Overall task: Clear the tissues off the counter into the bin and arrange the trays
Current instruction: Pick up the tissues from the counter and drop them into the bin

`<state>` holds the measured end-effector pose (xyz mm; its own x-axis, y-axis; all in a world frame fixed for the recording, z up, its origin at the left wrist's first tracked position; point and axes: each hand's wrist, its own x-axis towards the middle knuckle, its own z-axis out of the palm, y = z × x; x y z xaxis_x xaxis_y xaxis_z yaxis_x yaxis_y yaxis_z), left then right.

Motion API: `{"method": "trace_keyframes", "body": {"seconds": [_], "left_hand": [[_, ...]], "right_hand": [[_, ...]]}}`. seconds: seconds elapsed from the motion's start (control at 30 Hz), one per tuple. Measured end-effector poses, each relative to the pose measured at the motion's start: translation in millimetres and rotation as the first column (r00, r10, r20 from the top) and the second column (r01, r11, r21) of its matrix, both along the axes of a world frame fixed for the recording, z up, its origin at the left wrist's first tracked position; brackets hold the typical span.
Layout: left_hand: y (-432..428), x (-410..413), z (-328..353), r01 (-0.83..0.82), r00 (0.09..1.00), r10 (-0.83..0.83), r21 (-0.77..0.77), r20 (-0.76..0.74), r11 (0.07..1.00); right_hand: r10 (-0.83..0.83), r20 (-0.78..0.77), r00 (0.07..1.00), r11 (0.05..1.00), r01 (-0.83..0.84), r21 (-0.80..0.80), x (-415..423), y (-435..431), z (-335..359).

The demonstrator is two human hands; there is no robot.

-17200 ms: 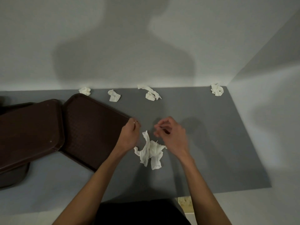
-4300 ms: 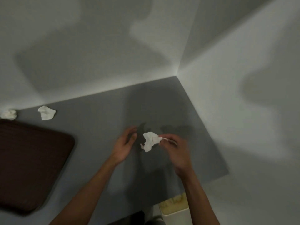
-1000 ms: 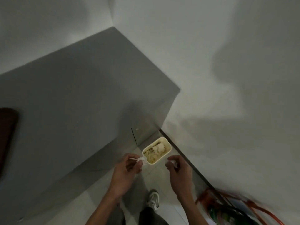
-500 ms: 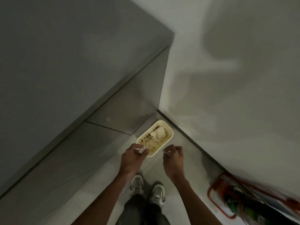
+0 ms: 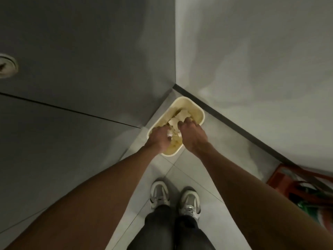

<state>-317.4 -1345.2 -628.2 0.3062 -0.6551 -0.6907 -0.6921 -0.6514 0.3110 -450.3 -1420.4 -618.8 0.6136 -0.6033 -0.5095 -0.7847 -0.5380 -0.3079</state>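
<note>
I'm looking straight down into the bin (image 5: pixel 196 107), a cream plastic tub with rounded corners and a thin pale rim. It stands on the floor in the corner where the cabinet (image 5: pixel 86 51) meets the wall (image 5: pixel 252 51). It holds a loose heap of tissues (image 5: pixel 182 116), crumpled and off-white, with creased, folded edges; they look yellowish in this dim light.

Both hands are over the bin's near half, close together. My left hand (image 5: pixel 158 140) has its fingers curled, and I see a small white scrap (image 5: pixel 169 136) of tissue pinched at its fingertips, just above the heap. My right hand (image 5: pixel 192 137) points down into the bin with its fingertips at the tissues. I cannot tell whether it grips anything, because its palm side is hidden from me. A second white bit shows between the two hands; I cannot say which hand has it.

The cabinet front is flat, matt and dark grey, split by a thin dark seam, with a round pale fitting (image 5: pixel 6 66) at its left edge. The wall is smooth and light, with a dark strip (image 5: pixel 234 127) along its foot. The floor (image 5: pixel 180 168) is glossy pale tile. Two silver-grey shoes (image 5: pixel 160 193) stand below the arms, and a blurred red basket (image 5: pixel 304 186) sits at the right.
</note>
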Motion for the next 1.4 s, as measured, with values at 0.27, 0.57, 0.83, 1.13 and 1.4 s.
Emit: {"method": "trace_keyframes", "body": {"seconds": [0.27,0.57,0.83,1.13,1.4], "left_hand": [[29,4,67,0.299,0.943,-0.313,0.120,0.117,0.947],[86,5,280,0.228,0.952,-0.180,-0.183,0.246,0.956],[213,-14,495,-0.135,0.973,0.211,-0.524,0.089,0.841],[380,-4,649,-0.332,0.854,0.515,-0.682,0.076,0.651],[507,68,694,-0.428,0.693,0.717,-0.759,0.073,0.491]], "right_hand": [[-0.108,0.016,0.994,0.994,0.108,-0.013,-13,20,76],[-0.198,0.207,0.958,0.967,0.226,-0.121,-30,69,293],[-0.144,0.460,0.876,0.950,0.253,-0.185,-55,176,499],[-0.018,0.671,0.741,0.955,0.212,-0.209,-38,284,646],[0.132,0.726,0.674,0.976,0.039,-0.213,49,370,695]]}}
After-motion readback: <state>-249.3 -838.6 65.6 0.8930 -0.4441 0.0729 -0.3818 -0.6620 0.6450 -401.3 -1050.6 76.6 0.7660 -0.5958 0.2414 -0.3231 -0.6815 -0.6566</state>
